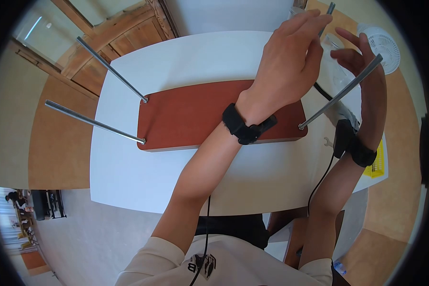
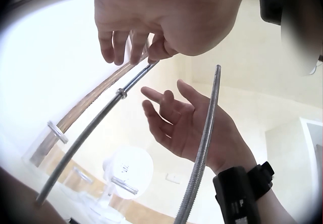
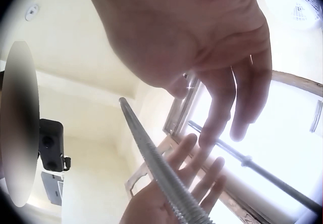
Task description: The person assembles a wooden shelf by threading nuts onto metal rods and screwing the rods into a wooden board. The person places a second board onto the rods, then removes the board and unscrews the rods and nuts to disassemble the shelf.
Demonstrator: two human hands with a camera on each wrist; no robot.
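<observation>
A red-brown board [image 1: 186, 112] lies on a white table [image 1: 128, 176], with metal rods standing up from its corners. My left hand [image 1: 293, 57] is at the upper part of the back right rod [image 2: 88, 133], fingers loosely bent; whether they touch it cannot be told. Lower on that rod sits a nut [image 2: 121, 93], seen also as a nut [image 3: 246, 161] in the right wrist view. My right hand [image 1: 372, 90] is raised beside the front right rod [image 1: 341, 93], fingers apart and slightly bent, holding nothing. In the left wrist view a threaded rod [image 2: 199, 158] stands before the right hand [image 2: 189, 131].
Two more rods [image 1: 112, 69] [image 1: 95, 123] rise at the board's left end. A small wrench [image 1: 328, 142] lies right of the board, near a yellow basket [image 1: 377, 162]. Behind the right hand is a white fan [image 1: 383, 47]. Black cables hang by both arms.
</observation>
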